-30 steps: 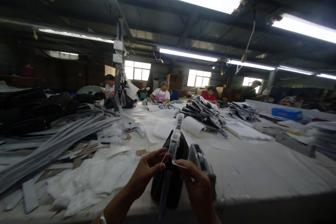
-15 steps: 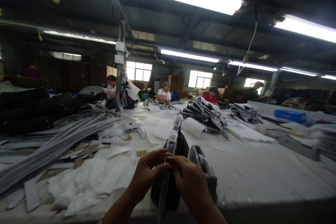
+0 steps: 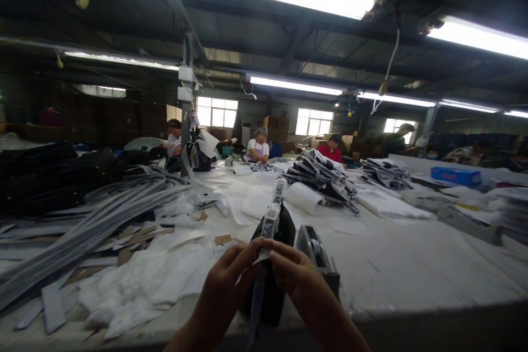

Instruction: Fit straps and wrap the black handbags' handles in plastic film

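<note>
A black bag (image 3: 284,229) stands upright at the table's near edge, with a pale strap (image 3: 271,220) running over its top. Clear film covers the strap and a buckle-like piece on it. My left hand (image 3: 226,278) pinches the strap from the left, its fingertips over the near side of the bag. From the right, my right hand (image 3: 299,280) closes on the same spot, fingertips touching those of the left. A small whitish flap (image 3: 263,256) shows between the thumbs; its kind is unclear. Just right of the bag sits a grey tape dispenser (image 3: 317,253).
Long grey strips (image 3: 103,214) and crumpled white sheets (image 3: 152,280) spread over the left. A pile of black-and-white pieces (image 3: 317,179) lies beyond the bag. A blue box (image 3: 456,176) is at right. Several people sit or stand farther back, one in a red top (image 3: 330,152).
Both hands stay at the strap, but their fingers have shifted. A thin whitish thread or edge at the left fingers now appears as a small flap between the thumbs. The view has moved slightly.
</note>
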`<act>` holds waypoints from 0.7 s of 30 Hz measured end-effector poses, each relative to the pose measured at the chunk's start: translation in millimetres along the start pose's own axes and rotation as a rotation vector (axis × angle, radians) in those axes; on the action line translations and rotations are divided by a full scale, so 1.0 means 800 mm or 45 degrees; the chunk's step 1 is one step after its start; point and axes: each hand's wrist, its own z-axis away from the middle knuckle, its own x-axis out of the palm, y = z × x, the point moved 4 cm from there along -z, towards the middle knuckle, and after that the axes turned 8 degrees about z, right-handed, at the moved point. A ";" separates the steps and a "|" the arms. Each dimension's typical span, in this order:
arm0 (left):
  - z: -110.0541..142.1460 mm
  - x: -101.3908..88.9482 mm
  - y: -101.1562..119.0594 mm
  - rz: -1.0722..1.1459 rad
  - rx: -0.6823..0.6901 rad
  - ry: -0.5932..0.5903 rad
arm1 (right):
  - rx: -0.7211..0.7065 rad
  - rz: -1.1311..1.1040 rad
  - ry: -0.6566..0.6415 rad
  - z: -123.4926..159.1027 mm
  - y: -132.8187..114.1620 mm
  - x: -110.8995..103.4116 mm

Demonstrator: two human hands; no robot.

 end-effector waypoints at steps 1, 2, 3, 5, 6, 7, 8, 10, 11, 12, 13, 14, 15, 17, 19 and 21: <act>0.005 -0.003 -0.005 0.048 -0.158 0.085 | 0.040 -0.119 0.068 0.000 0.007 -0.002; 0.010 -0.006 -0.011 0.118 -0.336 0.161 | 0.042 -0.172 0.138 0.001 0.013 -0.005; 0.015 -0.008 -0.017 0.206 -0.515 0.232 | 0.008 -0.152 0.201 0.001 0.018 -0.007; 0.029 -0.010 -0.028 0.405 -0.824 0.364 | -0.130 0.050 0.296 0.002 0.022 -0.010; 0.036 -0.009 -0.031 0.494 -0.933 0.412 | -0.211 0.185 0.334 0.003 0.023 -0.011; 0.042 -0.008 -0.033 0.567 -1.010 0.437 | -0.286 0.311 0.370 0.005 0.023 -0.011; 0.048 -0.006 -0.034 0.618 -1.059 0.452 | -0.348 0.412 0.394 0.006 0.023 -0.010; 0.061 -0.003 -0.034 0.656 -1.110 0.490 | -0.417 0.518 0.425 0.007 0.024 -0.009; 0.068 -0.002 -0.033 0.655 -1.123 0.522 | -0.432 0.542 0.440 0.008 0.025 -0.008; 0.074 -0.002 -0.032 0.646 -1.133 0.564 | -0.444 0.556 0.458 0.009 0.026 -0.008; 0.080 -0.003 -0.031 0.632 -1.140 0.605 | -0.446 0.560 0.474 0.009 0.028 -0.008; 0.086 -0.003 -0.031 0.625 -1.150 0.632 | -0.430 0.554 0.486 0.010 0.030 -0.009; 0.091 -0.003 -0.030 0.622 -1.166 0.645 | -0.397 0.541 0.491 0.009 0.033 -0.009; 0.100 -0.002 -0.031 0.609 -1.196 0.650 | -0.321 0.497 0.473 0.007 0.039 -0.008; 0.111 0.001 -0.031 0.577 -1.192 0.635 | -0.278 0.442 0.443 0.003 0.041 -0.005; 0.122 0.009 -0.029 0.512 -1.120 0.586 | -0.284 0.443 0.438 -0.001 0.036 -0.001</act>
